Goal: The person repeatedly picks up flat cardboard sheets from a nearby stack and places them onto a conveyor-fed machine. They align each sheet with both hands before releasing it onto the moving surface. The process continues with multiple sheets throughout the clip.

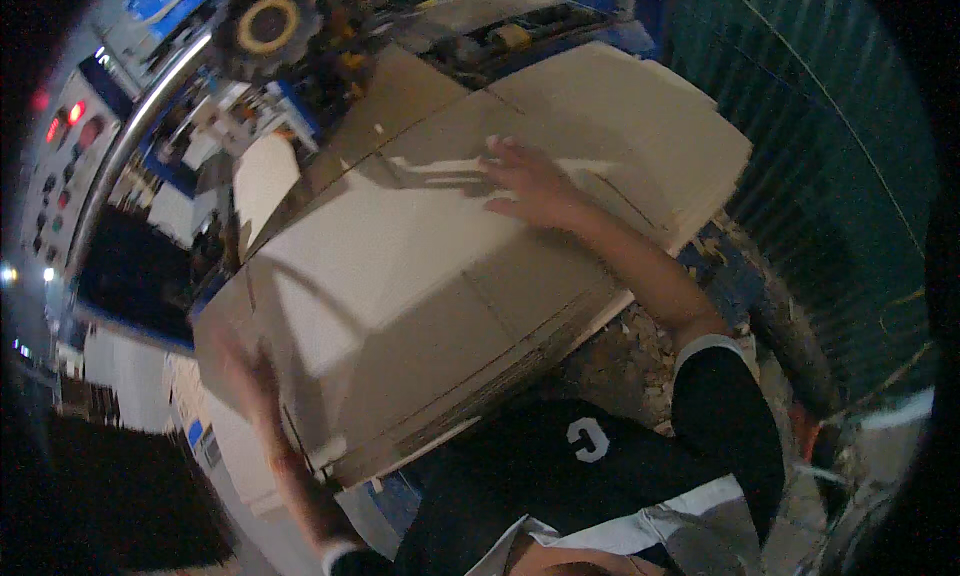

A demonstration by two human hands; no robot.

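A stack of flat brown cardboard box blanks (420,266) lies in front of me, creased and slotted along fold lines. Over the upper middle of the top sheet is my right hand (530,186), its fingers spread and nothing in them. I cannot tell whether its palm touches the board. At the left end of the stack, my left hand (248,376) is by the sheet's edge. Motion blurs it, but the thumb stands apart from the fingers and no held object shows. Shadows of my arms fall across the cardboard.
A control panel (70,166) with lit red lamps stands at the left, beside a curved metal rail (140,126). Machinery with a dark wheel (265,26) is at the far side. A green corrugated wall (810,126) rises at the right. Cardboard scraps (630,366) lie below the stack.
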